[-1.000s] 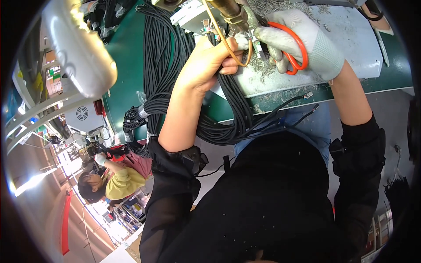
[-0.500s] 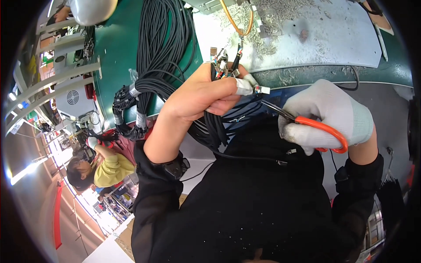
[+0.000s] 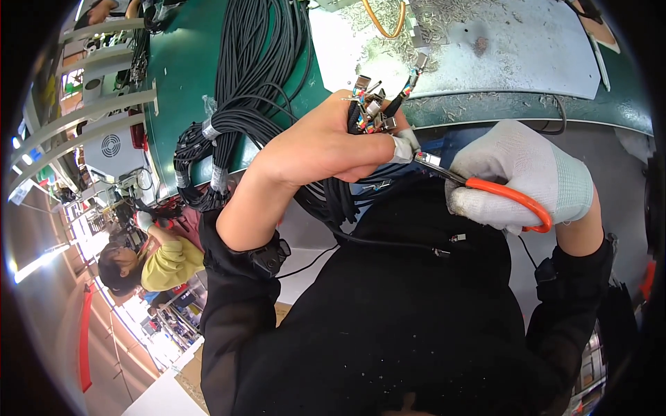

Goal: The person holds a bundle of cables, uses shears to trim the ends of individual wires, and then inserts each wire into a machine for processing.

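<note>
My left hand, with white coverings on its thumb and fingertip, is closed round a bunch of black cables. Several bare metal connectors with coloured wires stick up out of its grip. At the thumb tip sits one small metal connector. The pliers, with orange handles and thin dark jaws, meet this connector from the right. My right hand, in a white knitted glove, grips those handles. How tightly the jaws close is too small to tell.
Thick black cable coils lie on the green table. Beyond my hands, a pale metal plate carries scattered small metal bits. One cable end with a connector rests against my black clothing. Another person works at the left.
The pliers' jaws were apart from the small connector and now touch it. My left hand has shifted slightly right and down, and the connector bunch has moved with it.
</note>
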A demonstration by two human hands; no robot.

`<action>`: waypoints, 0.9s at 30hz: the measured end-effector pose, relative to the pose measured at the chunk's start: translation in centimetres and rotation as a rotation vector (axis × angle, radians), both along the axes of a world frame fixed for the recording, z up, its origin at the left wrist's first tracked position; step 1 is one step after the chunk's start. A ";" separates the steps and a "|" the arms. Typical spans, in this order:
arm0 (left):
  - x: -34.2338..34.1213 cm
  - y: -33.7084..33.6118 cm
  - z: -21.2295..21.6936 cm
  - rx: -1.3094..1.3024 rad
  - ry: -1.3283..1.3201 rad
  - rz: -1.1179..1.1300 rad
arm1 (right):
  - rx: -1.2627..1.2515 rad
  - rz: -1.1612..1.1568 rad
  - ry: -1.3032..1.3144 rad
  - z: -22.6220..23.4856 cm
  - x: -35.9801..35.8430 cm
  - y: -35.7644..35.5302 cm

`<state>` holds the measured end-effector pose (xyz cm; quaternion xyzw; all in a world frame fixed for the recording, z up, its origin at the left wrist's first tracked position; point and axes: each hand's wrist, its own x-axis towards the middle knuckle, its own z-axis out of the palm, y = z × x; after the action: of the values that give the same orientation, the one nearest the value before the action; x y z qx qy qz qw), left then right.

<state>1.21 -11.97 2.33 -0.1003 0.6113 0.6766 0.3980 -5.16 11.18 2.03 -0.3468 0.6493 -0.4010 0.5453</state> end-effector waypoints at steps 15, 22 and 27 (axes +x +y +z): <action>0.3 0.8 -0.3 -0.019 0.054 -0.009 | 0.129 -0.401 -0.131 1.4 2.3 0.5; 2.2 0.7 -2.2 -0.061 0.438 0.371 | -0.097 -0.732 0.713 -2.4 4.6 0.0; 3.6 0.8 -1.8 -0.078 0.574 0.564 | 0.109 -0.660 1.332 -4.6 5.5 -0.1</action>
<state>4.81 -11.16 0.55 -0.0860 0.6714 0.7360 0.0056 0.39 11.09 -2.57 -0.2761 0.9316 -0.2161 -0.0958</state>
